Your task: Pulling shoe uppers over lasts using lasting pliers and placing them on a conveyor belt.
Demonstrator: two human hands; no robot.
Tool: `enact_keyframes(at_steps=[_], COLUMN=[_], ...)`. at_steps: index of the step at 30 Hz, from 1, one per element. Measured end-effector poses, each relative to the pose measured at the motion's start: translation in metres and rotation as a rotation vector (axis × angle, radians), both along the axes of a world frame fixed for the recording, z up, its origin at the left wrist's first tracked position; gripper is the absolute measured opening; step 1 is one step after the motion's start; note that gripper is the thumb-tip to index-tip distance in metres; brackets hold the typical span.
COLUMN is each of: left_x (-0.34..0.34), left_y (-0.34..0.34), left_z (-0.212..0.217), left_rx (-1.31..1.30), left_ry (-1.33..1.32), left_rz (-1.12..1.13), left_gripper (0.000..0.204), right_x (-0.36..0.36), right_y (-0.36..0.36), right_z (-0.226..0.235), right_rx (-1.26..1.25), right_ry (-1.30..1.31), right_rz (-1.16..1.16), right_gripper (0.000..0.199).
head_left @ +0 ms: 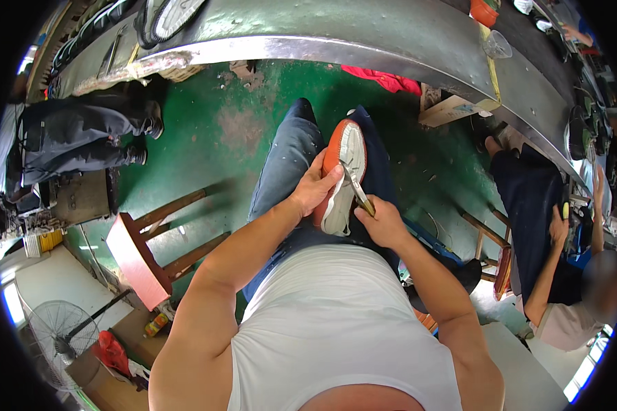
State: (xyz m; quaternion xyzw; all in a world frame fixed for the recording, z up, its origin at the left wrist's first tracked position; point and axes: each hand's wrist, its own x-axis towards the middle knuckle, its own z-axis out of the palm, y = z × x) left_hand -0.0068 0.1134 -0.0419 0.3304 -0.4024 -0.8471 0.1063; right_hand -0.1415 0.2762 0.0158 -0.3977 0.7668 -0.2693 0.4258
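Note:
An orange-red shoe (353, 145) with a pale, creamy underside rests sole-up on my lap, toe pointing away from me. My left hand (315, 187) is closed on its left edge, thumb lying over the underside. Closed round the lower end of slim metal pincers (355, 183) is my right hand (385, 223). Their tip touches the underside near the middle, close to my left thumb. The part of the tool inside my right palm is hidden.
A metal-edged workbench (288, 51) curves across the far side. Wooden stools (140, 257) stand left and right, and a fan (60, 335) is at lower left. Another person (562, 274) sits at right; someone's legs (82, 133) show at left. Red cloth (384, 79) lies under the bench.

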Motion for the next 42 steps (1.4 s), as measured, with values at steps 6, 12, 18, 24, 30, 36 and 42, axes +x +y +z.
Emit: enact_keyframes(at_steps=[6, 12, 18, 24, 30, 36, 42], left_x=[-0.015, -0.026, -0.026, -0.021, -0.024, -0.021, 0.016], left_y=[0.002, 0.002, 0.002, -0.002, -0.014, -0.01, 0.013], left_z=[0.002, 0.016, 0.018, 0.002, 0.039, 0.029, 0.022], left_rx=[0.108, 0.041, -0.11, -0.223, -0.005, -0.038, -0.45], left_ry=[-0.051, -0.091, -0.323, -0.362, -0.371, -0.323, -0.284], left_rz=[0.043, 0.03, 0.015, -0.074, -0.195, -0.126, -0.444], left_gripper=[0.073, 0.066, 0.067, 0.081, 0.078, 0.076, 0.098], right_x=[-0.034, -0.063, -0.073, -0.076, -0.065, -0.027, -0.053], right_y=[-0.004, 0.008, -0.023, -0.042, 0.008, 0.015, 0.032], right_z=[-0.022, -0.015, 0.049, 0.022, 0.056, 0.048, 0.026], right_rx=[0.159, 0.249, 0.061, 0.054, 0.255, 0.082, 0.323], right_ry=[-0.581, -1.007, -0.162, 0.329, -0.148, 0.322, -0.131], right_rz=[-0.079, -0.228, 0.083, 0.392, 0.418, 0.554, 0.369], right_gripper=[0.023, 0.024, 0.034, 0.034, 0.022, 0.029, 0.027])
